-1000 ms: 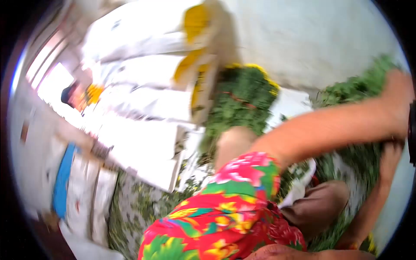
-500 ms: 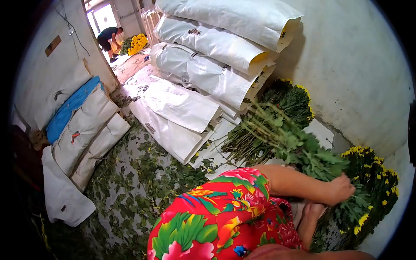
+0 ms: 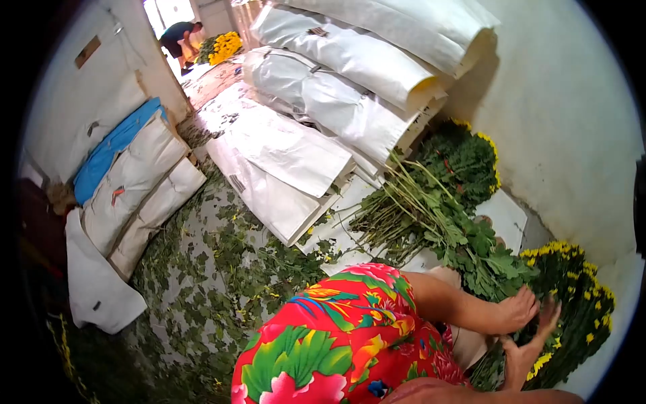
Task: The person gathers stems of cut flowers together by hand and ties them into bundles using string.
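Green leafy stems (image 3: 451, 232) lie just beside the left hand (image 3: 517, 311), their leaves toward it and their bare ends pointing left; its fingers are bent and close together, and whether they grip anything cannot be told. The right hand (image 3: 528, 347), adjacent, is open, thumb and fingers apart. To the right of both stands a bunch of yellow flowers (image 3: 580, 306), near the pale wall (image 3: 572, 135). A red floral garment (image 3: 330, 330) covers the wearer's near side. Beyond the stems, against the wall, rests a second yellow-edged bunch (image 3: 457, 161). Farther left, white wrapped bundles (image 3: 336, 97) are stacked in layers. Loose leaves (image 3: 222, 269) are scattered over the grey floor (image 3: 197, 248). At far left, more wrapped bundles (image 3: 138, 192) lie beside a blue one (image 3: 120, 151). In the far doorway, a person (image 3: 178, 37) stoops beside yellow blooms (image 3: 225, 47).
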`<state>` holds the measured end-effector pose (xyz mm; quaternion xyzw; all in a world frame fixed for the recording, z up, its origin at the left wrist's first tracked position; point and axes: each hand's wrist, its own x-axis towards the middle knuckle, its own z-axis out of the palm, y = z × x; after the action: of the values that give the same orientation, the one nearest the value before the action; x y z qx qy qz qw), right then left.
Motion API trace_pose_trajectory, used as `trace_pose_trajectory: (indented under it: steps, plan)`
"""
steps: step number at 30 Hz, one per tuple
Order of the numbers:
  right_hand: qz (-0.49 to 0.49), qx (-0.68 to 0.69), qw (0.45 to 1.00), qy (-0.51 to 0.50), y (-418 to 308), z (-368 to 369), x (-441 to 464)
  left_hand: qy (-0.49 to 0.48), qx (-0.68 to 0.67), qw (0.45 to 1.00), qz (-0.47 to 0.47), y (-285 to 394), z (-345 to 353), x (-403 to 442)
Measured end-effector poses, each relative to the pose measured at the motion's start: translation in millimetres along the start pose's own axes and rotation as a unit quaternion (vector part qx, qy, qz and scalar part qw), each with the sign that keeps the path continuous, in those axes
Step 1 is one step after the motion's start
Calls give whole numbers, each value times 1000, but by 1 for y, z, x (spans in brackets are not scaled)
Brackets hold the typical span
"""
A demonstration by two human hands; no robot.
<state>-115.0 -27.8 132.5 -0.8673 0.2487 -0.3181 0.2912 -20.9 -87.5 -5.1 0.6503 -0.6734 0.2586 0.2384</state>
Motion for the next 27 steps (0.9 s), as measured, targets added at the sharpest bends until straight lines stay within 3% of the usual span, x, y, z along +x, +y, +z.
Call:
trace_pose_trajectory:
  steps: [4,6,7,8,10,11,12,13,14,15,16,18,19,21,22,24,25,27]
  plan:
    - [-72,-23,989,-126,74,10,19,-53,-17,998,13,-25,-14,4]
    - [-82,-43,986,-139,82,8,23,-160,-336,927,-45,-48,-44,14]
    - [-3,-84,983,-161,56,10,21,-87,-430,896,-64,-58,-38,18]
    - [-63,-249,950,-175,52,12,22,-66,-576,808,-105,-70,-32,18]
    - [-60,-333,931,-137,116,26,13,-98,-767,583,-249,-89,-49,27]
    - [-145,-379,908,-105,115,27,12,-98,-705,661,-239,-102,-96,21]
    - [-149,-375,909,-105,130,29,14,-95,-701,664,-242,-102,-113,19]
    - [-136,-407,897,-104,134,32,18,-17,-546,823,-158,-100,-124,17]
    - [-129,-399,902,-101,138,30,18,60,-357,930,-66,-101,-133,12]
    - [-121,-390,907,-98,119,30,18,34,-288,956,-34,-103,-142,7]
    - [-126,-392,906,-100,123,28,18,38,-287,956,-38,-103,-137,-3]
    - [-122,-378,913,-94,133,30,21,-138,-53,989,4,-107,-111,-31]
    - [-122,-373,915,-91,130,31,21,-136,-50,989,4,-104,-107,-36]
    - [-174,-494,845,-110,111,35,12,-242,-100,965,-14,-97,-100,-46]
    - [-182,-494,843,-111,88,32,6,-238,-98,966,-21,-90,-86,-52]
    - [-133,-440,874,-160,44,24,-5,-122,-14,992,-18,-81,-66,-58]
    - [-105,-469,860,-173,61,26,4,-139,-22,990,-25,-79,-70,-57]
    - [-144,-487,842,-184,52,20,13,-119,-30,992,-18,-79,-66,-58]
